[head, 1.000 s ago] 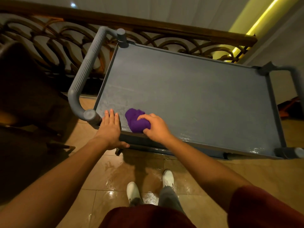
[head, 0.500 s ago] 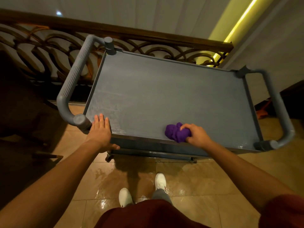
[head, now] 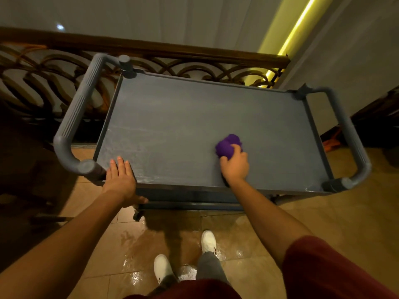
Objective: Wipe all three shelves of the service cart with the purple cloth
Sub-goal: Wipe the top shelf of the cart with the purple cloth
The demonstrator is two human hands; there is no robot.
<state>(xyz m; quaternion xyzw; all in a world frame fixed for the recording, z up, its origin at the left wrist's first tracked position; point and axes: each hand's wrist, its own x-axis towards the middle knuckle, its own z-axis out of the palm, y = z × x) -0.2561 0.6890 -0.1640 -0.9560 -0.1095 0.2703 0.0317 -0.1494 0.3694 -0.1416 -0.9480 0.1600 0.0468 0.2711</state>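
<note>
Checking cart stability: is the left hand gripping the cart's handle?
No, the left hand lies flat on the top shelf's corner beside the handle.

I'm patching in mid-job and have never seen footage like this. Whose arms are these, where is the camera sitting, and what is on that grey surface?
There is no machine here: a person works with two bare hands, and the single camera is worn on their head, looking forward and down. That is why both forearms reach in from the bottom and white shoes show on the tiled floor below.

The grey surface is the top shelf of a service cart, which has a tubular handle at each end. Nothing lies on the shelf except the purple cloth, bunched up and gripped by the right hand, which presses it on the shelf right of the middle. The left hand lies flat and open on the near left corner, seemingly steadying the cart. The lower shelves are mostly hidden beneath. A wooden railing with metal scrollwork stands behind the cart.
</note>
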